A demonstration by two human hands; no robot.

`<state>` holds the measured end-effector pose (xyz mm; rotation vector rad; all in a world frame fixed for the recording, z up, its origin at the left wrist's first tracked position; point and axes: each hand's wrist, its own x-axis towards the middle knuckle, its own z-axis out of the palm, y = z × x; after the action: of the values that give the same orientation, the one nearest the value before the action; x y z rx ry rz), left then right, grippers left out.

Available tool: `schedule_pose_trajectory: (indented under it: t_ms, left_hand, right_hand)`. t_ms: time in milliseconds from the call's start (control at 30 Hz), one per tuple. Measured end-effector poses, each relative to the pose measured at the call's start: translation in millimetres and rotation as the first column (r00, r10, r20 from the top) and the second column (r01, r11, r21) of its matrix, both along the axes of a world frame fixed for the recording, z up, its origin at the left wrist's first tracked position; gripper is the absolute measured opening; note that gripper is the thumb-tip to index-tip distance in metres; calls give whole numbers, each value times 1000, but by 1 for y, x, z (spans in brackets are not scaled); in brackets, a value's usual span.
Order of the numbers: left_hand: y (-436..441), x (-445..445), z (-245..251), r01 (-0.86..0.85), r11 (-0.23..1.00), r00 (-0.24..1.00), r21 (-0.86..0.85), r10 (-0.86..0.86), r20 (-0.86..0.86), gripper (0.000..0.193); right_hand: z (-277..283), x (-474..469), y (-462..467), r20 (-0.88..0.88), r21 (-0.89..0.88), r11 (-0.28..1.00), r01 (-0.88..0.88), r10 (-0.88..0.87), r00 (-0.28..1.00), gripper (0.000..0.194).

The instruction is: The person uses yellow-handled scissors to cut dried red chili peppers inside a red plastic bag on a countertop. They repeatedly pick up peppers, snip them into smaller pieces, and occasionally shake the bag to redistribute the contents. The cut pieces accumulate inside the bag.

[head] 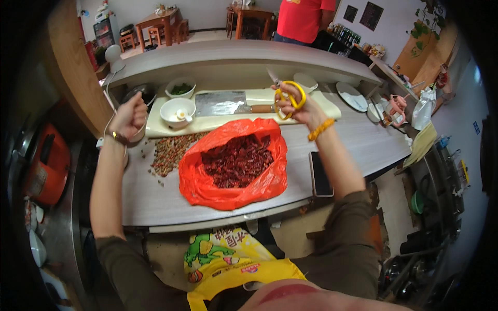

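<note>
My right hand (307,112) is raised above the far side of the counter, gripping yellow-handled scissors (274,77) whose blades point away from me. Its wrist wears an orange band. My left hand (131,116) is closed in a fist at the counter's left; nothing shows in its fingers. Between my arms sits an open red plastic bag (270,182) with dried red chillies (237,163) inside. Left of the bag, partly behind it, small reddish and brownish-green dried bits (171,153) lie loose on the counter.
A cleaver (220,103) rests on the pale board (327,109), near a white bowl with a spoon (173,123) and a bowl of chopped greens (181,89). A phone (321,175) lies right of the bag. Beyond the raised ledge (249,52) stands a person in red (299,21).
</note>
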<state>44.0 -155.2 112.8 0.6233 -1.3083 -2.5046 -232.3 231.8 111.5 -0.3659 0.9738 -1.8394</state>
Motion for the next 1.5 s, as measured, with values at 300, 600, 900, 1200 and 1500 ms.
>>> schedule_pose_trajectory:
  t_ms: [300, 600, 900, 1200, 1500]
  left_hand:
    - [42, 16, 50, -1, 1000, 997, 12, 2, -77, 33]
    - [71, 67, -62, 138, 921, 961, -364, -36, 275, 18]
    - [143, 88, -118, 362, 932, 872, -12, -333, 359, 49]
    - [158, 21, -135, 132, 978, 940, -163, -72, 333, 25]
    - [196, -43, -33, 302, 909, 948, -288, -319, -14, 37]
  right_hand:
    - [42, 16, 6, -206, 9, 1000, 0, 2, 979, 29]
    - [2, 37, 64, -178, 79, 992, 94, -79, 981, 35]
    - [6, 66, 160, 11, -794, 366, 486, -790, 613, 38]
    - [-130, 105, 78, -348, 83, 845, 528, -471, 810, 39]
    - [-115, 121, 52, -343, -128, 822, 554, -561, 753, 40]
